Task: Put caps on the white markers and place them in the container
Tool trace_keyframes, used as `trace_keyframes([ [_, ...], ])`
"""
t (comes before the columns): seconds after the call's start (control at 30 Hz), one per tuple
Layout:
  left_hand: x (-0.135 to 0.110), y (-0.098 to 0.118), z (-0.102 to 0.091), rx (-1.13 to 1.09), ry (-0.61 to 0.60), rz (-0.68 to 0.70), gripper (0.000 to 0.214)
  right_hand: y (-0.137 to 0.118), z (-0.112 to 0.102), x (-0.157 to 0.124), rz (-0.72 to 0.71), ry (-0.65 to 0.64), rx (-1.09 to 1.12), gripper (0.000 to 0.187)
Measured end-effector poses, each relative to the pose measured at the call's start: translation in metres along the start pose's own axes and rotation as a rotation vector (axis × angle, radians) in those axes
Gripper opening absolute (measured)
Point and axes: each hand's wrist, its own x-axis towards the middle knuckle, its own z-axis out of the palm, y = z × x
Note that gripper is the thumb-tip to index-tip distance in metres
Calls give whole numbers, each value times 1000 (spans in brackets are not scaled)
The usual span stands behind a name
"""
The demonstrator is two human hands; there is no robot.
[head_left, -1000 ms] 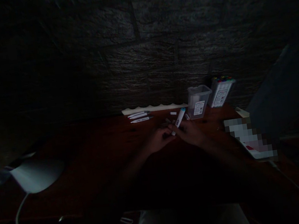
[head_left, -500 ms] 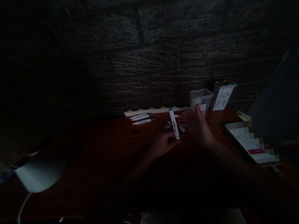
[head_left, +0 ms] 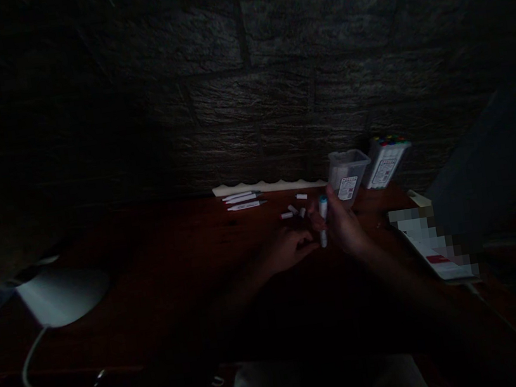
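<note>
My right hand point(head_left: 346, 227) is closed around a white marker with a teal end point(head_left: 322, 208), which stands nearly upright above the table. Just to its left is my left hand point(head_left: 289, 248), its fingers curved and apart, with nothing seen in them. The fingertips come close to the marker's lower end; whether they touch it I cannot tell. Beyond the hands lie several loose marker caps, among them a white cap point(head_left: 301, 196) and a cap with a dark red end point(head_left: 286, 216). Farther left, a few white markers point(head_left: 246, 206) lie side by side.
A clear plastic box point(head_left: 344, 172) stands behind my right hand, beside a box full of markers point(head_left: 386, 164). A wavy white strip point(head_left: 271, 186) runs along the brick wall. A tablet point(head_left: 431, 246) lies at right, a white lamp point(head_left: 64, 296) at left. The room is very dark.
The marker has passed from my left hand to my right, which has closed on it. My left fingers have let go. The caps on the table now show more clearly.
</note>
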Motion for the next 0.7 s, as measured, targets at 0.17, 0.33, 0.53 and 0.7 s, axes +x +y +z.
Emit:
trace_keyframes([
  [0.17, 0, 0, -4, -25, 4, 25, 21, -8, 3, 1, 46, 7, 110, 66],
  [0.33, 0, -6, -6, -9, 9, 22, 25, -15, 5, 1, 105, 14, 158, 62],
  [0.53, 0, -9, -9, -34, 35, 24, 21, -3, 2, 2, 108, -64, 47, 62],
  [0.7, 0, -8, -11, -69, 27, 38, 17, 0, 1, 2, 159, -161, 55, 66],
])
